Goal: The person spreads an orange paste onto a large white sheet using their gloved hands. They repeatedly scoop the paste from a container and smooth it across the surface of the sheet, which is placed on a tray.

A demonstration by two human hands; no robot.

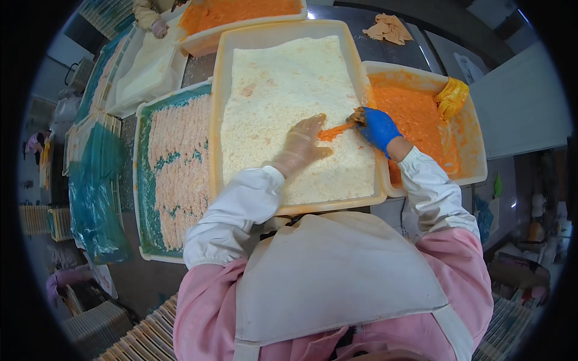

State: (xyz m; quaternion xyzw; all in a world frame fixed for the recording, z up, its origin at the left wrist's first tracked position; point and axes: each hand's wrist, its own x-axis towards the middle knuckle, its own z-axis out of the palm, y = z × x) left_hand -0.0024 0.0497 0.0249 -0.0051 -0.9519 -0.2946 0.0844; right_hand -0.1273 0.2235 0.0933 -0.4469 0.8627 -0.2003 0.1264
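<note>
My right hand (377,126), in a blue glove with orange-smeared fingertips, pinches one end of an orange batter-coated strip (333,132). The strip's other end rests on pale breadcrumbs (289,85) that fill a large plastic tub (217,149). Just left of the strip, my left hand (303,143) in a clear glove lies low over the crumbs with its fingers spread, holding nothing. To the right stands a tub (474,149) of thick orange batter (411,113). On the left, a tray (139,203) lined with green sheeting bears rows of crumb-coated strips (180,180).
A yellow glove or cloth (453,97) hangs on the batter tub's rim. Another orange batter tub (244,27) stands behind. At the far left, another person's gloved hand (159,28) is over a crumb tub (174,63). A crumpled cloth (387,29) lies on the metal table (347,18).
</note>
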